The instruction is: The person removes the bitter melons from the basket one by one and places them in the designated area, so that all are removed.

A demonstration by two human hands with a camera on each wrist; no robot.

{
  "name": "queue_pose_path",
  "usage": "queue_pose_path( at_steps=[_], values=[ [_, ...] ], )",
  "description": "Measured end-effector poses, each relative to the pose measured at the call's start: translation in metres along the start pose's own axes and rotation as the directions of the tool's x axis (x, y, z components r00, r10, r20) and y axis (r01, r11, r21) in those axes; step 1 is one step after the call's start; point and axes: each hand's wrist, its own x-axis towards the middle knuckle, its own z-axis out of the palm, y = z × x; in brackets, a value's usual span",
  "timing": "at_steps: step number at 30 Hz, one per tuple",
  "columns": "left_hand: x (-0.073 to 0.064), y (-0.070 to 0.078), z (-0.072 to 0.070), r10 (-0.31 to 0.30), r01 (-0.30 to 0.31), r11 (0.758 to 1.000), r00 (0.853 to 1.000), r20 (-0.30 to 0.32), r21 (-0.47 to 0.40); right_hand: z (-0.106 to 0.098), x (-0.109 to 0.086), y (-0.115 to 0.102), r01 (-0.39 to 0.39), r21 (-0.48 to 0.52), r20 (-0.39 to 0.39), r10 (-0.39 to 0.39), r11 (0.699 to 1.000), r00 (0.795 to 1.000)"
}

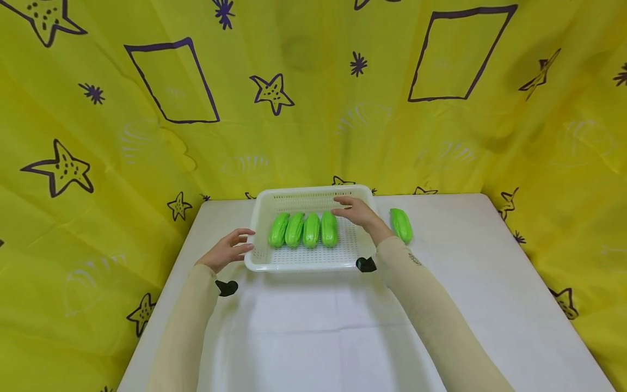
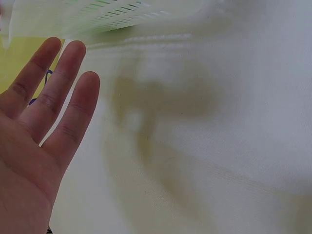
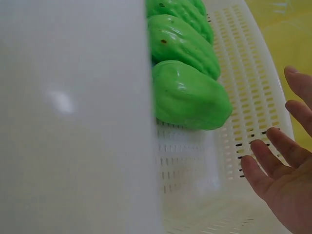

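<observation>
A white perforated plastic basket holds several bright green, ridged, elongated vegetables lying side by side. My left hand is at the basket's left end, its fingertips right at the rim. In the left wrist view its fingers are extended and hold nothing. My right hand hovers over the basket's right part, just right of the last green vegetable. Its fingers are spread and relaxed, with nothing between them in the right wrist view.
Another green vegetable lies on the white table to the right of the basket, beyond my right wrist. Yellow curtains printed with starfish hang behind the table and along both sides.
</observation>
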Motion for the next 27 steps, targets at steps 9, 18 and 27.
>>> queue_pose_path(
  at_steps=[9,18,27],
  values=[
    [-0.002,0.003,0.002,-0.011,0.011,1.000,1.000,-0.017,0.000,-0.001,0.006,-0.003,0.006,-0.015,0.001,-0.006,1.000,1.000],
    [-0.001,0.001,0.001,-0.007,0.007,1.000,1.000,-0.019,0.002,-0.006,0.012,-0.003,0.019,-0.043,-0.004,-0.019,0.999,1.000],
    [0.001,0.001,0.001,-0.014,0.014,1.000,1.000,-0.023,-0.009,-0.008,0.017,0.003,-0.009,-0.066,0.020,0.010,0.998,1.000]
  ],
)
